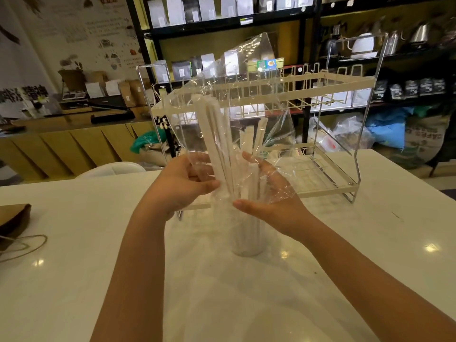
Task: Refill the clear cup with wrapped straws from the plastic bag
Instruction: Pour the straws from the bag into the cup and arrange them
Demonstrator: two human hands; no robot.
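A clear plastic bag (246, 77) stands upright over a clear cup (246, 239) on the white table. Several white wrapped straws (217, 139) rise inside the bag, their lower ends reaching down into the cup. My left hand (180, 186) grips the bag and the straw bundle from the left, thumb across the front. My right hand (269, 203) cups the bag's right side just above the cup's rim, fingers spread, with plastic draped over the palm. The cup's rim is hidden behind the hands and the bag.
A two-tier white and chrome wire rack (328, 169) stands directly behind the cup. A brown paper bag with twine handles (14, 225) lies at the table's (98, 243) left edge. A white chair back (111, 169) shows past the far edge. Shelves with pouches and kettles line the back wall.
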